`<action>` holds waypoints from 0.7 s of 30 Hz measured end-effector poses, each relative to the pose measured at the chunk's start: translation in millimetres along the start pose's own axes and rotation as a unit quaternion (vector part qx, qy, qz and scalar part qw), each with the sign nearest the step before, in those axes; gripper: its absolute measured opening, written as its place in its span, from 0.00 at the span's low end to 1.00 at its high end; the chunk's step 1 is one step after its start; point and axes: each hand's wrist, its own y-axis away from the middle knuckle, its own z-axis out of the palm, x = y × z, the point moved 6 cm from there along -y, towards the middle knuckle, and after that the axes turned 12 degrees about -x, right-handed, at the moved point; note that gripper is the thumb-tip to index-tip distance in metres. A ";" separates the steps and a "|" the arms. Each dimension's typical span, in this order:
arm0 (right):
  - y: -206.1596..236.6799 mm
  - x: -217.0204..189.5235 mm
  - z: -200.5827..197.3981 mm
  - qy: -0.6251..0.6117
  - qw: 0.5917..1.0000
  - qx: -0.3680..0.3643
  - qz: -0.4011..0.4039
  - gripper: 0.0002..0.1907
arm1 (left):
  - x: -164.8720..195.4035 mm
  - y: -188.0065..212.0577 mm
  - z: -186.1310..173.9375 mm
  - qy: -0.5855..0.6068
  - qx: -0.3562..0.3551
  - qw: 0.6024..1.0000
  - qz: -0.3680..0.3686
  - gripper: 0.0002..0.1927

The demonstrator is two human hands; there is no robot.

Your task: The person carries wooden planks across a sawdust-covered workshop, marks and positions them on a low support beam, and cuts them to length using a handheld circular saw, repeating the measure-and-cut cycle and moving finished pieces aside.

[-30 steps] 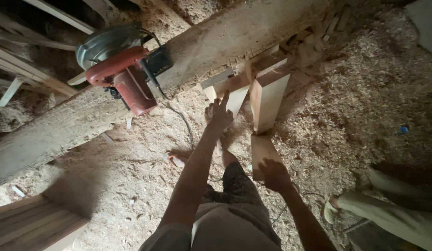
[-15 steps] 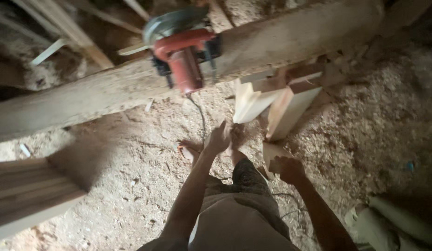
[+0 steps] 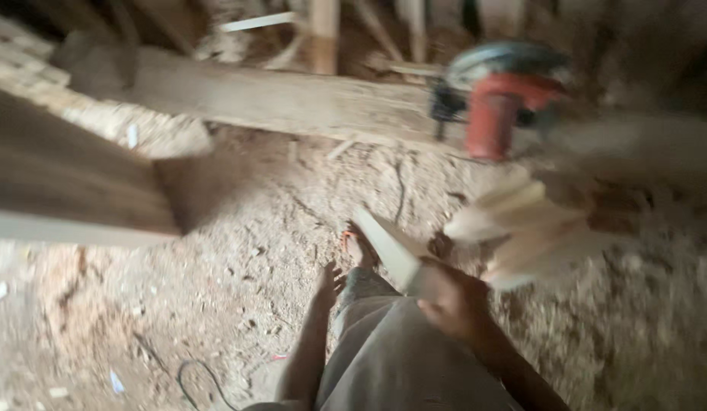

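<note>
Sawdust-covered dirt floor (image 3: 239, 221), rough and crumbly, fills the view. Since a second ago the pale flat wooden offcut (image 3: 390, 250) has left the floor — right hand (image 3: 451, 298) now grips its lower end, tilted up-left; pickup done. Left hand (image 3: 328, 279) hangs empty, fingers loose. Red circular saw (image 3: 505, 103) rests on the long rough-sawn beam (image 3: 277, 95); stacked pale blocks (image 3: 521, 228) blurred.

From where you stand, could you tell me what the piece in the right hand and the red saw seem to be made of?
The piece in the right hand looks like pale, unfinished sawn wood. The red saw appears to have a red housing, plastic or painted metal, and a grey, seemingly metal guard; blur leaves this open.
</note>
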 end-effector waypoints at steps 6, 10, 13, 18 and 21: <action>-21.8 -3.9 -37.0 -0.340 0.933 0.085 0.079 0.32 | 64.4 5.0 34.6 0.391 -0.182 0.899 0.075 0.61; -62.7 2.4 -27.1 -0.412 0.897 0.127 0.096 0.33 | 164.0 -0.7 37.3 0.413 -0.295 0.821 0.264 0.62; -103.1 13.6 -5.8 -0.369 0.911 0.076 0.167 0.28 | 224.5 -8.8 30.0 0.369 -0.334 0.800 0.337 0.52; -194.3 5.5 40.6 -0.556 0.817 -0.007 0.154 0.19 | 258.3 -16.5 49.3 0.227 -0.227 0.870 0.374 0.37; -248.9 -12.4 41.4 -0.580 0.794 -0.066 0.169 0.17 | 236.0 -22.9 84.8 0.158 -0.044 0.928 0.334 0.30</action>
